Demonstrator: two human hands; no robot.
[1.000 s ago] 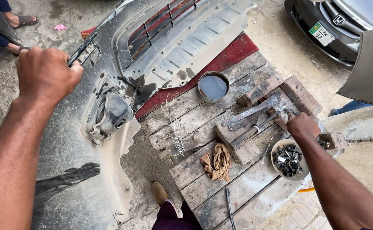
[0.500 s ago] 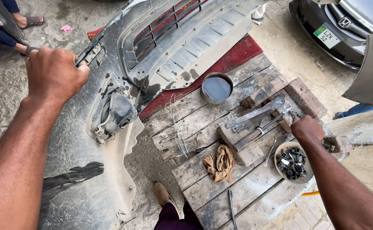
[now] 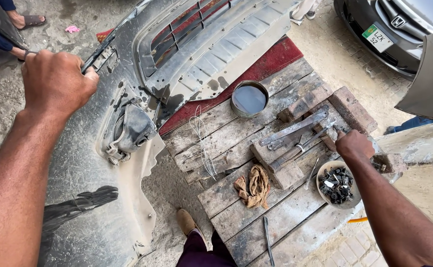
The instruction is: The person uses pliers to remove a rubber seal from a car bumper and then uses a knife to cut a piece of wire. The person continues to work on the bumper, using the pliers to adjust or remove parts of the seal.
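left hand (image 3: 58, 81) fisted on bumper (image 3: 78, 173)

Car bumper (image 3: 78, 198): grey, dusty, inner side up, runs from lower left of frame to top centre; slatted grille in the upper part, fog-lamp housing mid-left. Left edge gripped at upper left. Tools (image 3: 295, 136): grey metal, flat on wooden boards, centre right, touched at their right end.
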